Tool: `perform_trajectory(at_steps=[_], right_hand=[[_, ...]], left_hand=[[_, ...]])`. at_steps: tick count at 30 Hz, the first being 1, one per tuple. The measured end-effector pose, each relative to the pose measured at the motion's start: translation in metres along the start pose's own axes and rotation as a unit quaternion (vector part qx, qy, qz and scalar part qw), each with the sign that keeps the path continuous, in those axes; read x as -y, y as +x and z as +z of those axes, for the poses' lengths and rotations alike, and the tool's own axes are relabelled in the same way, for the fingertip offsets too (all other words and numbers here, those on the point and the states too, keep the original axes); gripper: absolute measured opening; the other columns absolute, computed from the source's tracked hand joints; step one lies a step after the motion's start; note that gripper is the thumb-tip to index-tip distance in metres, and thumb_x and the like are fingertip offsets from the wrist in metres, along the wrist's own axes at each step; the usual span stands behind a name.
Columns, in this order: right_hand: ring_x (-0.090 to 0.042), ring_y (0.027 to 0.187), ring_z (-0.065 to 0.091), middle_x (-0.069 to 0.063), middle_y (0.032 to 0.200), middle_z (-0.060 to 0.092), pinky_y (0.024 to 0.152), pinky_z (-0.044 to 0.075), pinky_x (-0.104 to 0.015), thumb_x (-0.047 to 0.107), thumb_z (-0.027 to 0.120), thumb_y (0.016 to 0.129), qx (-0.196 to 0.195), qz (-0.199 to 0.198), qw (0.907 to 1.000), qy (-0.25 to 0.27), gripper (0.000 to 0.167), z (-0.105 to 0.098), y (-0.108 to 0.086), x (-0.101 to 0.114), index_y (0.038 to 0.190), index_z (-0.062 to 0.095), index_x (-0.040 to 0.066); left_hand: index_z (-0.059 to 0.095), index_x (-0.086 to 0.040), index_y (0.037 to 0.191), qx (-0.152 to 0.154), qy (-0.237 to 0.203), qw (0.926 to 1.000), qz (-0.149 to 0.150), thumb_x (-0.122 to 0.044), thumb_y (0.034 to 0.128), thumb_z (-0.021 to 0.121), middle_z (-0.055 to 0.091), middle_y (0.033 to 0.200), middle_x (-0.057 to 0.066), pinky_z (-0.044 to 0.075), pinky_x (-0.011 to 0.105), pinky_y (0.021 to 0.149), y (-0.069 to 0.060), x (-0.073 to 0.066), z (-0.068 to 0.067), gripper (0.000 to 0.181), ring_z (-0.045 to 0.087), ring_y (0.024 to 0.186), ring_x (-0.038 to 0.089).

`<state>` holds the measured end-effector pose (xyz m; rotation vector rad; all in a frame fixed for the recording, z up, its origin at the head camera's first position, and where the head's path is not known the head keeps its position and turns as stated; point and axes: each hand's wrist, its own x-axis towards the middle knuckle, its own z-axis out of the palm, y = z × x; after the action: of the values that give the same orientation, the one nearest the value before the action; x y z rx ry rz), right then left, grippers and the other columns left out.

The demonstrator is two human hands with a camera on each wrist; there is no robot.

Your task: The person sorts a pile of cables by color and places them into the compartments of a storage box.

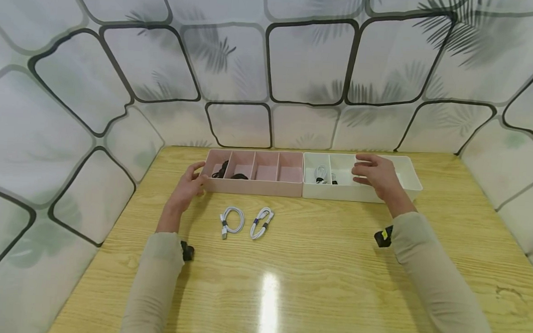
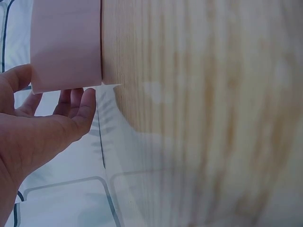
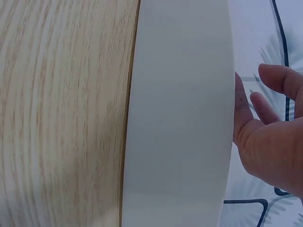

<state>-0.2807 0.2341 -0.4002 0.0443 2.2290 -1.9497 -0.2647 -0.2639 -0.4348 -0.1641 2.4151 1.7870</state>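
Note:
A pink divided box (image 1: 256,187) and a white divided box (image 1: 342,193) stand end to end. My left hand (image 1: 187,186) is at the pink box's left end; in the left wrist view the hand (image 2: 47,127) has its fingers and thumb around the end of the pink box (image 2: 66,47). Over the white box's wide right compartment is my right hand (image 1: 378,176), fingers spread and holding nothing visible. In the right wrist view that hand (image 3: 272,127) is beside the upper edge of the white box (image 3: 180,113). Two white coiled cables (image 1: 233,220) (image 1: 261,223) lie in front of the pink box.
Black cables (image 1: 221,170) lie in the pink box's two left compartments, and small white cables (image 1: 321,174) in the white box's left ones. A patterned curtain (image 1: 232,124) rises behind the wooden table (image 1: 315,279).

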Motion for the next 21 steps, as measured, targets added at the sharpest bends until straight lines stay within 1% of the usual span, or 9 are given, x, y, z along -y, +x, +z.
perform_trajectory(at_steps=[7,12,17,21], right_hand=[[-0.001,0.088,0.062,-0.027,0.148,0.034,0.091,0.054,-0.032,0.010,0.055,0.100,0.002,-0.001,1.0000,0.004,0.060,-0.0001,-0.0030,0.0019,0.153,0.030,-0.004],[-0.004,0.095,0.062,-0.027,0.153,0.032,0.087,0.054,-0.026,0.017,0.050,0.104,-0.005,0.013,0.9999,0.008,0.057,-0.0008,-0.0026,0.0019,0.154,0.029,-0.001],[-0.011,0.102,0.062,-0.025,0.155,0.031,0.085,0.055,-0.025,0.021,0.048,0.105,-0.010,0.022,0.9996,0.016,0.057,-0.0027,-0.0015,0.0007,0.155,0.030,0.000],[-0.010,0.099,0.063,-0.026,0.153,0.031,0.083,0.055,-0.025,0.021,0.049,0.105,-0.012,0.022,0.9994,0.024,0.057,-0.0043,-0.0015,-0.0009,0.154,0.030,0.001]], left_hand=[[0.021,-0.014,0.158,-0.001,-0.002,1.0000,0.002,-0.018,0.1079,0.040,0.033,0.147,0.026,0.040,0.043,0.089,0.0005,0.0001,0.0011,0.054,0.042,0.107,0.029],[0.021,-0.014,0.158,0.000,-0.003,1.0000,0.003,-0.017,0.1079,0.040,0.034,0.147,0.026,0.040,0.041,0.085,0.0013,0.0006,0.0013,0.054,0.043,0.103,0.028],[0.020,-0.014,0.159,0.001,-0.001,1.0000,0.004,-0.017,0.1081,0.039,0.034,0.146,0.026,0.040,0.041,0.084,0.0010,0.0008,0.0010,0.054,0.043,0.099,0.027],[0.019,-0.014,0.159,0.001,0.000,1.0000,0.005,-0.018,0.1080,0.039,0.035,0.144,0.026,0.039,0.040,0.082,0.0010,0.0001,0.0010,0.055,0.042,0.092,0.027]])
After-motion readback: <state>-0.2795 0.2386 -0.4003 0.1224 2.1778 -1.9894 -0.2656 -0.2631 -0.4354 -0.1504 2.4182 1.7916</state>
